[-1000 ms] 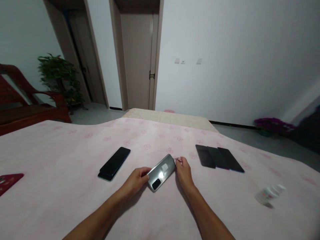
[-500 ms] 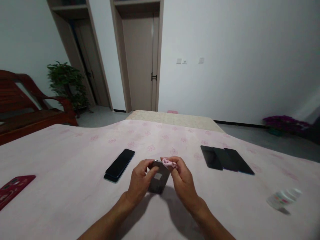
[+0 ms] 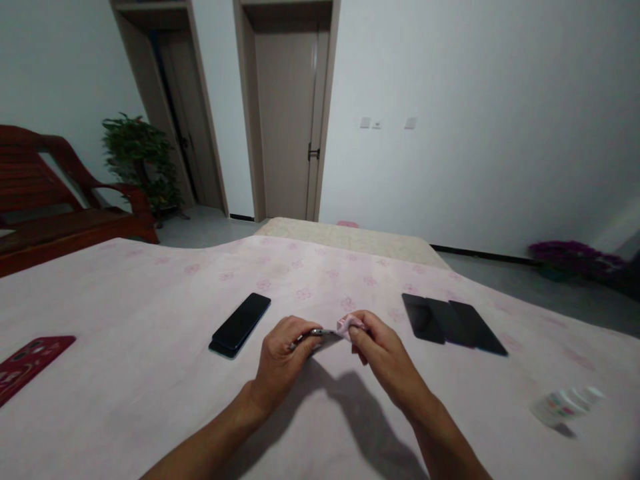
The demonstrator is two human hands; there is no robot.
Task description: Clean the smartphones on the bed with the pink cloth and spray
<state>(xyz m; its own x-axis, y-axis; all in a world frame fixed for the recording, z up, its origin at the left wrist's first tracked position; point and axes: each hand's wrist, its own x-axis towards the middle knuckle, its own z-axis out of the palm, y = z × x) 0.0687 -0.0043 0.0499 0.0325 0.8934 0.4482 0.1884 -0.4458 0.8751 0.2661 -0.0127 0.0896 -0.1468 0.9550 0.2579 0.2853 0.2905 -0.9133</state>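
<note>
A dark phone (image 3: 327,339) is held edge-on above the pink flowered cloth, its thin rim turned towards me. My left hand (image 3: 286,352) is closed round its left end, thumb in front and fingers behind. Between the fingers of my right hand (image 3: 381,350) is pinched a small crumpled pink cloth (image 3: 348,325), which touches the phone's right end. Most of the phone's faces are out of sight at this angle. To the left of my hands lie two stacked phones (image 3: 241,325), black screen up.
Three dark phones or panels (image 3: 453,323) overlap at the right. A white bottle (image 3: 567,405), blurred, stands tilted in view near the right edge. A red phone case (image 3: 34,365) lies far left. Beyond the bed-like surface (image 3: 200,413) are a wooden bench (image 3: 75,220) and doors.
The phone has been tipped from showing its back to edge-on. My right hand and the pink cloth have shifted slightly right along it. The camera view has moved a little.
</note>
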